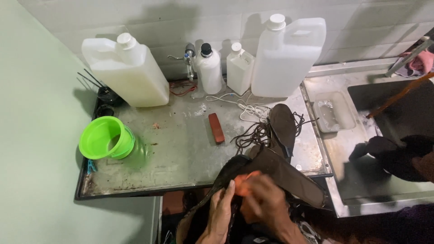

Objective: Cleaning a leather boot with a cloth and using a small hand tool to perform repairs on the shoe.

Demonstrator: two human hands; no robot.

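Shoe (212, 190), dark brown, gripped at the opening by left hand (219, 217) w/ fingers curled; right hand (264, 203) pinches an orange cloth (244, 183) against it, near the insole (289, 174).

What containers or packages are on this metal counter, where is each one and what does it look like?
Large translucent white plastic jug: back left, leaning, white screw cap.
Small white bottle with black cap: back centre, upright beside a tap.
Small white square jug: right of it, white cap.
Tall white plastic jug with handle: back right, upright.
Bright green round plastic tub: left edge, tipped on its side.
No labels, signs or screens are visible.
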